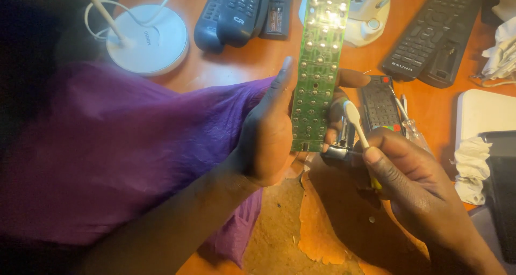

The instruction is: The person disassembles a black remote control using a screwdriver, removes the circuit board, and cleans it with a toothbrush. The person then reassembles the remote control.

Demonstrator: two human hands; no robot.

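Observation:
My left hand grips a long green circuit board upright by its lower end, thumb on the left edge and fingers behind it. The board's upper part glares under the light. My right hand pinches a toothbrush with a white head, the head lying just right of the board's lower end. A purple sleeve covers my left arm.
On the orange table lie several black remote controls, an opened remote shell, a white lamp base with its cord, a screwdriver, white cloth and a white slab. The table edge is chipped.

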